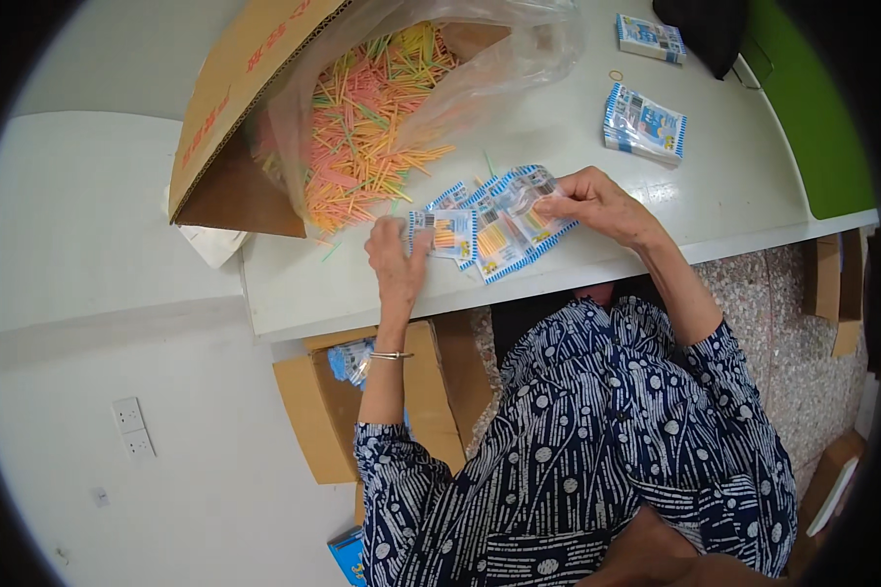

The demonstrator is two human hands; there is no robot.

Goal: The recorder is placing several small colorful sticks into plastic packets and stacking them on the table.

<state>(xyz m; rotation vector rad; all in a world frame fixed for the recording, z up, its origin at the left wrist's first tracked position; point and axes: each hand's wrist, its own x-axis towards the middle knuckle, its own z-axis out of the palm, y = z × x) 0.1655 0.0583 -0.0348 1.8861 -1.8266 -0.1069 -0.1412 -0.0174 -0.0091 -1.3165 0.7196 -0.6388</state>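
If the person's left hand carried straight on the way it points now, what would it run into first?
Probably the near edge of the loose coloured sticks, just beyond the left hand; its height over the table is hard to judge.

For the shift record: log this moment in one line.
left hand: touching packet | right hand: holding another packet | nearby: coloured sticks, open carton

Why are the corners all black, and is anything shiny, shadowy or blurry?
Head view: the round fisheye picture leaves the corners black; head view: pale glare shines on the clear plastic bag, and shadow darkens the inside of the cardboard box; head view: the left hand looks a little blurry.
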